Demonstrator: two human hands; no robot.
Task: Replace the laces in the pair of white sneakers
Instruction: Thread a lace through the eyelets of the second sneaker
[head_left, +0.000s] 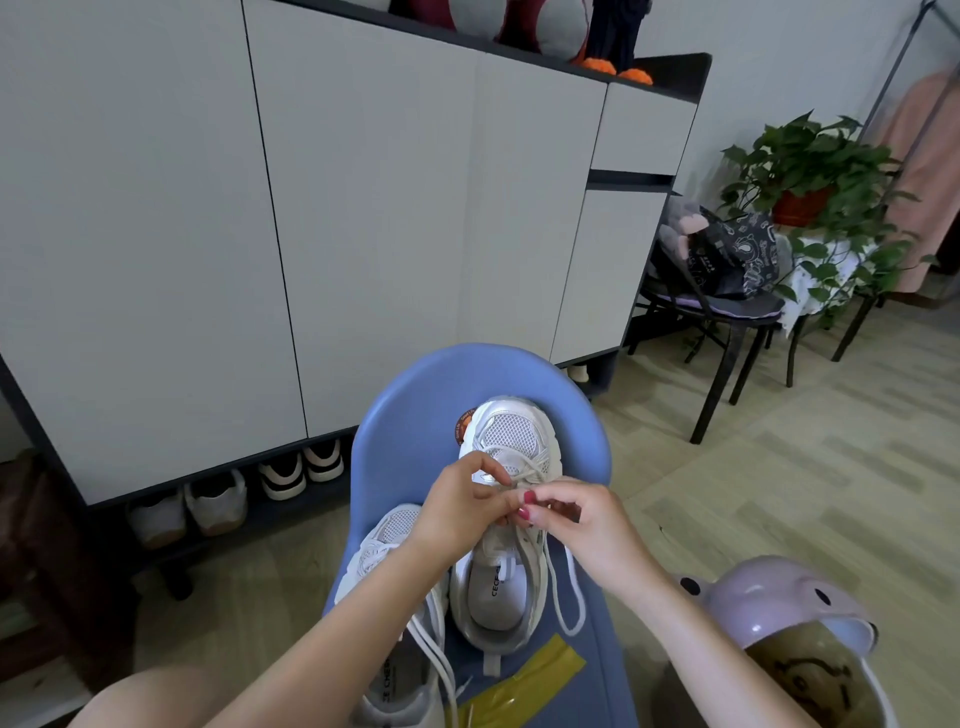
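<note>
Both hands, left (462, 506) and right (582, 519), pinch lace (563, 597) over right sneaker (511, 457); left sneaker (395, 540) beside, both on blue chair (415, 415).

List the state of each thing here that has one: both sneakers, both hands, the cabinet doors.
Right sneaker: upright on the blue chair, partly laced, lace ends loose.
Left sneaker: on the chair, lace hanging loose.
Left hand: pinching the lace at the eyelets.
Right hand: pinching the lace.
Cabinet doors: closed.
</note>
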